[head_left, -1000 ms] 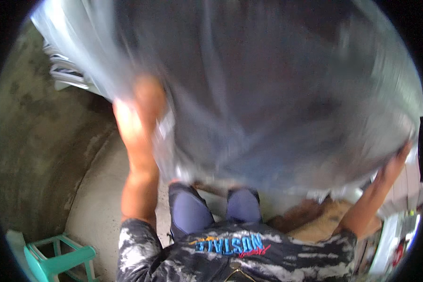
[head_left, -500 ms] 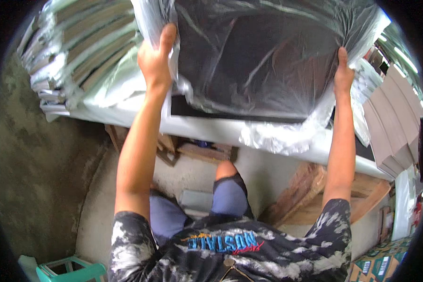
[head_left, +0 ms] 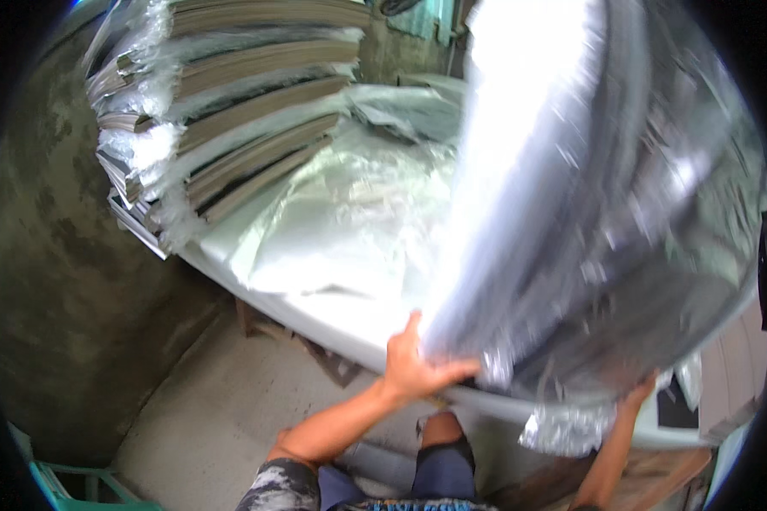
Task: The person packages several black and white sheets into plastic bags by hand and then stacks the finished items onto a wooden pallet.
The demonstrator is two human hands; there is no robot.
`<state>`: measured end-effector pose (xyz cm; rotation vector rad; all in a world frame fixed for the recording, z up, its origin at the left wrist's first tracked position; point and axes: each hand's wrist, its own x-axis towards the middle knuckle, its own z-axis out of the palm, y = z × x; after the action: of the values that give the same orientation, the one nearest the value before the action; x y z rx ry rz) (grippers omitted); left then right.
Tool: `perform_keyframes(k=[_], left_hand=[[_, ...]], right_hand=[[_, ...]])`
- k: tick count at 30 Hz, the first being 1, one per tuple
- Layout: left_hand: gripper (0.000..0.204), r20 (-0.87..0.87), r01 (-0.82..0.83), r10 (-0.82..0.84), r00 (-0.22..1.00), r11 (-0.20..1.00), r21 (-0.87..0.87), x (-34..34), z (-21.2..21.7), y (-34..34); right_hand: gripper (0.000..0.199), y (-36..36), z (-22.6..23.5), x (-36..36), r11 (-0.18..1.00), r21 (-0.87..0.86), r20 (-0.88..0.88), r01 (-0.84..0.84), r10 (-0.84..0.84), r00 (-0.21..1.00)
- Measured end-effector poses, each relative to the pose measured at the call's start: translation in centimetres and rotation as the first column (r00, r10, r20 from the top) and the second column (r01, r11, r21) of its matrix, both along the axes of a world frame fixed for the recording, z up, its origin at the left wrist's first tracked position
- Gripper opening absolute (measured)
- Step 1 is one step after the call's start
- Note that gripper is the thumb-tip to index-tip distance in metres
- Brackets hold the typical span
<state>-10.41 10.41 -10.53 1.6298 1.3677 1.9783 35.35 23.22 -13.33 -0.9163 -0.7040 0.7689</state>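
Note:
A large bundle of dark sheets in clear plastic wrap (head_left: 571, 281) stands tilted up on the right side of the white table, smeared by motion. My left hand (head_left: 413, 368) grips its lower left corner, the thumb pointing up along the side and the fingers under the edge. At its lower right edge is my right hand (head_left: 637, 396), closed on the bundle with the fingertips partly hidden by the plastic. A crumpled loose end of plastic (head_left: 567, 428) hangs over the table's front edge between my hands.
A tall stack of plastic-wrapped board bundles (head_left: 256, 119) rises at the table's far left. Thin translucent sheeting (head_left: 349, 213) covers the white table top (head_left: 332, 328). Grey-beige boards (head_left: 733, 375) stand at the right. A concrete wall (head_left: 51, 255) is on the left; a teal stool (head_left: 85, 490) sits below it.
The wrapped bundle has been tipped up and swung right, uncovering the sheeting on the table. My left hand has moved down and right to its lower corner; my right hand is lower too.

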Motion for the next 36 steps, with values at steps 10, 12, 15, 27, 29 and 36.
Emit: perform_keyframes(k=[10,12,15,27,29,36], left_hand=[[0.072,0.075,-0.032,0.038,0.996,0.996,-0.086,-8.8,16.1,-2.4],[0.066,0.222,-0.056,0.061,0.973,0.998,-0.028,-10.2,20.3,-2.9],[0.054,0.273,-0.196,0.168,0.947,0.977,0.078,-12.8,27.1,-3.9],[0.047,0.153,-0.740,0.727,0.669,0.671,0.047,-22.3,48.3,-3.5],[0.049,0.213,-0.725,0.725,0.655,0.682,-0.096,-26.3,49.1,-3.7],[0.043,0.347,-0.526,0.665,0.661,0.741,-0.419,-31.3,45.7,-2.5]], right_hand=[[0.066,4.3,16.9,-9.8,0.963,0.181,0.079,-0.198,0.187,0.979],[0.066,6.0,24.8,-15.2,0.966,0.126,0.173,-0.225,0.201,0.964],[0.070,11.7,34.7,-21.7,0.929,0.151,0.373,-0.338,0.263,0.890],[0.097,21.7,62.7,-58.5,0.608,-0.023,0.909,-0.794,0.343,0.235],[0.093,24.4,64.1,-64.0,0.572,-0.130,0.909,-0.810,0.394,0.133],[0.109,26.7,54.2,-75.3,0.450,-0.504,0.854,-0.738,0.391,-0.344]])
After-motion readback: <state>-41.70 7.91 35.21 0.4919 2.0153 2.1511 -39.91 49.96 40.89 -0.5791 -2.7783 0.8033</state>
